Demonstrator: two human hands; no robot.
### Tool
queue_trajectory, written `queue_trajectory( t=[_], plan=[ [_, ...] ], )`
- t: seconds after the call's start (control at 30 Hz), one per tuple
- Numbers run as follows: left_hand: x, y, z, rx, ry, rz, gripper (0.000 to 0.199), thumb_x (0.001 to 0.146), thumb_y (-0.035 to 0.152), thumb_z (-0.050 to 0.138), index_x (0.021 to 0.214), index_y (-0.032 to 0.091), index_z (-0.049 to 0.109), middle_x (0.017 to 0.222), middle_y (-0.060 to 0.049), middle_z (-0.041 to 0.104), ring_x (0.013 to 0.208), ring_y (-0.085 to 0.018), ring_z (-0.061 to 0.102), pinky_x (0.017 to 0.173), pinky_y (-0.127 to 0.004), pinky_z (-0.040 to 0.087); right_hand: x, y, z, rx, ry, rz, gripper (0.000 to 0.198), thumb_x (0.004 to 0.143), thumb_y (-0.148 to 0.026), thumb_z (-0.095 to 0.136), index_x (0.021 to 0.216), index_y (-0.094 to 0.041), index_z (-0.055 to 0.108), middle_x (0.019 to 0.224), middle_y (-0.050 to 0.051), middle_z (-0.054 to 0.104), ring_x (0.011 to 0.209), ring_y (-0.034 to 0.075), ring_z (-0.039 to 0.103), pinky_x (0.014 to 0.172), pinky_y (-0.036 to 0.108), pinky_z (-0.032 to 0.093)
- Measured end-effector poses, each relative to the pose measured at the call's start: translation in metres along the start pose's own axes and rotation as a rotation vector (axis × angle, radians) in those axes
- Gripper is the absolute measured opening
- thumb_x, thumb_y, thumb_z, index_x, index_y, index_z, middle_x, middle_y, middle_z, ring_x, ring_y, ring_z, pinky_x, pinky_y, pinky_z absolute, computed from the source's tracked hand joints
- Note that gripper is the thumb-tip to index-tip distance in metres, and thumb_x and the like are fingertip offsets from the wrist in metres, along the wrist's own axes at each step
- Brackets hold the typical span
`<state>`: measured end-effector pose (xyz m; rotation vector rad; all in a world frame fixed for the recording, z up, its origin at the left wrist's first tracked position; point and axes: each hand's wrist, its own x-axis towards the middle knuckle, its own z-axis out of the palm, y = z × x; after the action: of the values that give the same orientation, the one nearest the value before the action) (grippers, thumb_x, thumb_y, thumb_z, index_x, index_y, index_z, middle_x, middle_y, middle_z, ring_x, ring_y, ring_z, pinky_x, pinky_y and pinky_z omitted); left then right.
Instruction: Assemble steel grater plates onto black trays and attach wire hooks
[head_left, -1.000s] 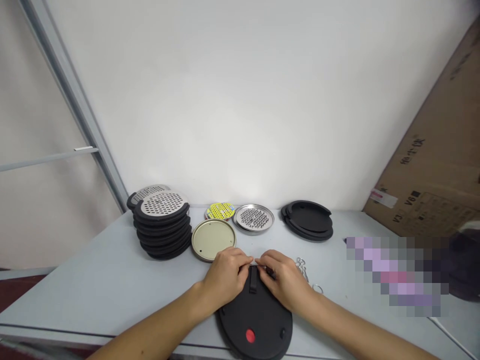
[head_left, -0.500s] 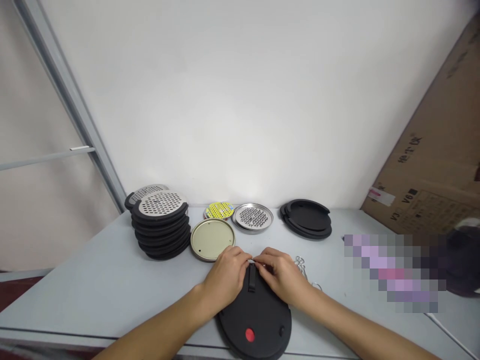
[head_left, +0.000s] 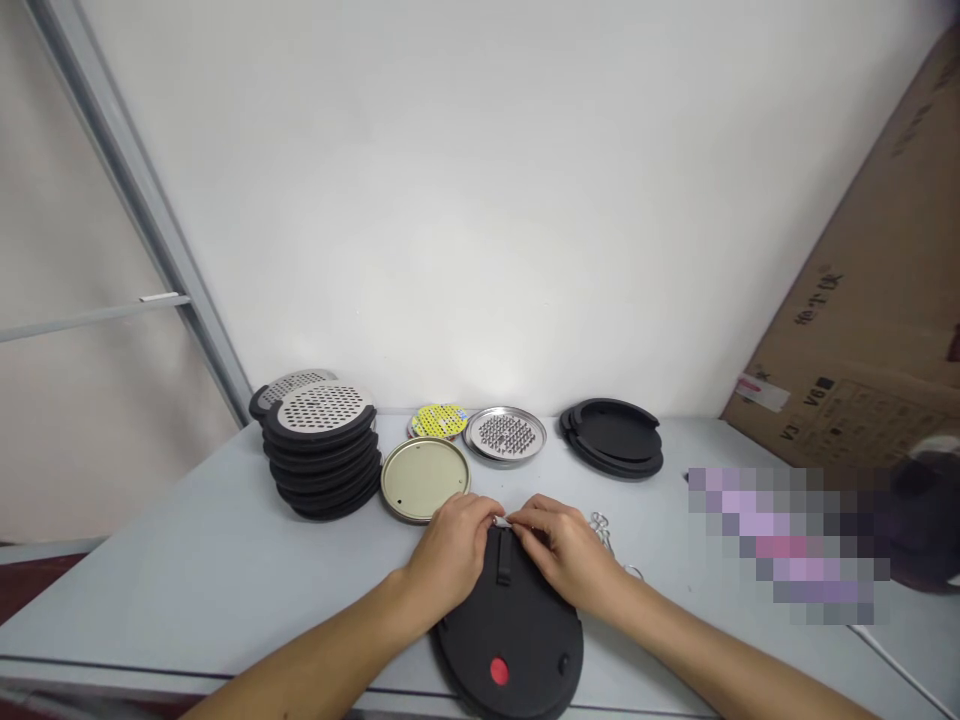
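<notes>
Left hand [head_left: 456, 545] and right hand [head_left: 559, 540] both pinch a small shiny piece [head_left: 501, 521] at the tip of a black board [head_left: 525, 625] by the desk's [head_left: 225, 560] near edge. This looks like delicate fingertip work, calling for a steady grip. A pale wall [head_left: 480, 200] backs the far edge; a cardboard box [head_left: 885, 260] leans near the far right corner.

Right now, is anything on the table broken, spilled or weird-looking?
I see nothing spilled or broken. The purple patch on the right is odd: it's blurred into squares, so I can't tell what's there. The metal rings beside the right hand lie jumbled, unlike the stacked black discs.
</notes>
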<state>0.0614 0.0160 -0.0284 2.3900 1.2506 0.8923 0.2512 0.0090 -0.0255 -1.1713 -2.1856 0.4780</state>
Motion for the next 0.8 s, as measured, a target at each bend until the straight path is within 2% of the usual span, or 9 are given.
queue_trajectory(
  t=[0.23, 0.43, 0.67, 0.8],
  plan=[
    [-0.0001, 0.0022, -0.0021, 0.049, -0.033, 0.002, 0.031, 0.089, 0.009, 0.04, 0.103, 0.019, 0.066, 0.095, -0.006, 0.067, 0.091, -0.02, 0.059, 0.085, -0.034, 0.046, -0.0008, 0.0005, 0.0009, 0.029, 0.0, 0.034, 0.026, 0.088, -0.012, 0.048, 0.09, -0.022, 0.072, 0.082, 0.003, 0.064, 0.077, 0.016, 0.061, 0.07, 0.026, 0.044],
    [0.0002, 0.0031, -0.0026, 0.076, -0.055, -0.016, 0.03, 0.088, 0.008, 0.04, 0.101, 0.018, 0.066, 0.093, -0.006, 0.066, 0.092, -0.021, 0.058, 0.086, -0.035, 0.045, -0.001, 0.0005, 0.0017, 0.018, 0.017, 0.031, 0.025, 0.089, -0.014, 0.049, 0.089, -0.022, 0.072, 0.081, 0.003, 0.063, 0.076, 0.017, 0.06, 0.069, 0.026, 0.043],
    [0.0005, 0.0085, -0.0077, -0.008, -0.077, -0.056, 0.021, 0.09, 0.018, 0.044, 0.095, 0.019, 0.065, 0.093, -0.005, 0.067, 0.09, -0.02, 0.06, 0.083, -0.033, 0.044, -0.0022, 0.0, 0.0005, 0.072, 0.005, -0.011, 0.023, 0.089, -0.016, 0.05, 0.095, -0.022, 0.071, 0.084, 0.004, 0.063, 0.077, 0.016, 0.059, 0.07, 0.026, 0.044],
    [0.0025, 0.0092, -0.01, -0.073, -0.078, -0.101, 0.019, 0.089, 0.021, 0.047, 0.09, 0.02, 0.066, 0.089, -0.003, 0.068, 0.085, -0.018, 0.061, 0.078, -0.03, 0.044, -0.0036, -0.0006, 0.0005, 0.083, 0.017, -0.006, 0.021, 0.088, -0.015, 0.052, 0.091, -0.021, 0.072, 0.082, 0.004, 0.063, 0.073, 0.015, 0.059, 0.066, 0.025, 0.044]
  ],
)
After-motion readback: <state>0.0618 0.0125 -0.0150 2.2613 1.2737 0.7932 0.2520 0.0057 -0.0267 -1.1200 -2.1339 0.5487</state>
